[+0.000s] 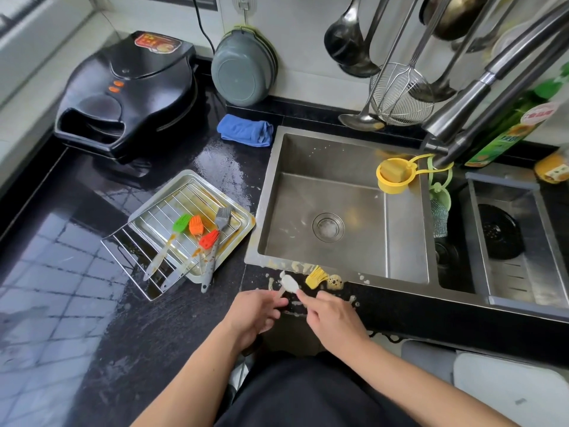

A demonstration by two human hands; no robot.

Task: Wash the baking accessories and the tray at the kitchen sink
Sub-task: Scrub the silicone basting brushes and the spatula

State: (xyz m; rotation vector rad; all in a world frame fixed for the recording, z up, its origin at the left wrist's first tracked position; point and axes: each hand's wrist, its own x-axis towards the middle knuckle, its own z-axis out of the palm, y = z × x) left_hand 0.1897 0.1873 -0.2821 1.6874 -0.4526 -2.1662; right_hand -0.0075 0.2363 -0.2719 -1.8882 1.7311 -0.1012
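Two hands meet over the front edge of the black tabletop, just before the sink's (268,192) front left corner. The left hand (255,312) has its grip clenched round the handle of a white brush (288,284), whose pale head points toward the sink rim. The right hand (331,318) pinches at the base of that same brush head with its fingertips, so both grips are grasping the white brush. Just beside it, against the sink's front rim, lies a yellow brush (316,277) amid foamy, yellowish spatter on the tabletop.

To the left of the sink, the metal tray (184,183) sits at an angle near the sink's left wall, with a wire rack (138,266) lying across it and jutting over its front left edge. On the rack rest four more brushes: a green brush (181,222), an orange brush (196,225), a red brush (209,239) and a grey brush (223,216), their handles pointing toward the tabletop's front edge. The tray shows brownish residue along its rim.

At the back edge, a blue cloth (245,130) lies folded beside the sink's rear left corner, and a black electric griddle (129,94) stands in the far left corner. A yellow cup (395,177) hangs at the sink's right wall under the faucet (480,97).
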